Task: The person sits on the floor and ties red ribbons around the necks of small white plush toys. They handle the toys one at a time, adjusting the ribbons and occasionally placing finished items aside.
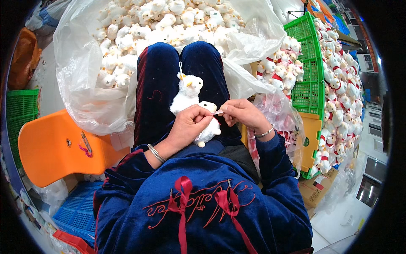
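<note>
A white plush toy (187,96) with a yellow beak and a hanging loop on its head lies on my lap. Against it rests a second white plush toy (208,134), partly covered by my hands; a dark eye shows on its head. My left hand (192,122) is closed in a pinch over this second toy, and what its fingertips hold is too small to make out. Meeting it from the right, my right hand (245,114) pinches a small white strip (218,112) between thumb and finger, right by the left fingertips.
Beyond my knees spreads a large clear plastic bag (76,72) full of white plush toys (169,21). An orange chair (46,144) at left bears a small tool (86,142) and pink ribbon. Green crates (306,63) and more toys with red scarves (338,97) stand at right.
</note>
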Tool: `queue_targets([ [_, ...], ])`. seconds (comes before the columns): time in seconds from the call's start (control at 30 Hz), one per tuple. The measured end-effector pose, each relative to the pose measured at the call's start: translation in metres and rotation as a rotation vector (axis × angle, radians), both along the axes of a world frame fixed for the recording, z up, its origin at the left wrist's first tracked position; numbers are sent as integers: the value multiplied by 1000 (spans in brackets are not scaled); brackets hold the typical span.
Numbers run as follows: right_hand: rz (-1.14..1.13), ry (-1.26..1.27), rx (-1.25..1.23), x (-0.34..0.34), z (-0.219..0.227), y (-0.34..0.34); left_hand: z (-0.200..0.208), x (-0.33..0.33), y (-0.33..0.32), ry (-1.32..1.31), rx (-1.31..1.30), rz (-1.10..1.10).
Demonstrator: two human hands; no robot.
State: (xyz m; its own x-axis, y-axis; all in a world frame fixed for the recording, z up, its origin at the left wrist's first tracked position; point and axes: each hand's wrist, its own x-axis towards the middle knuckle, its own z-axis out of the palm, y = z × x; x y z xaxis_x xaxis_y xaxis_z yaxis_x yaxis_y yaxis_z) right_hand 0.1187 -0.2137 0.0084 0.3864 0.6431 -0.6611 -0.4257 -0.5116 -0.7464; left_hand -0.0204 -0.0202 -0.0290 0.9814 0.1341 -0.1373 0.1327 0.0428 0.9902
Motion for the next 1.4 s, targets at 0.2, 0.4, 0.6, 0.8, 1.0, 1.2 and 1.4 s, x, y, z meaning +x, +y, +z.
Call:
queue_targets([
  [0.2,49,-491,25,-4,-6,7,4,2,4,23,29,-76],
  [0.4,42,-610,-45,-9,9,24,3,0,10,3,-21,-90],
  [0.6,-2,-260,77,-20,30,16,0,-2,7,33,-59,-49],
  [0.8,56,-315,196,-33,23,13,1,-2,8,52,-75,-58],
  [1.0,-164,-70,149,-34,12,13,2,0,8,67,-42,-76],
  [1.2,-12,-76,-46,-25,10,7,0,1,8,29,-26,-80],
  [1.4,-2,51,-20,-16,10,6,1,2,9,21,-21,-94],
])
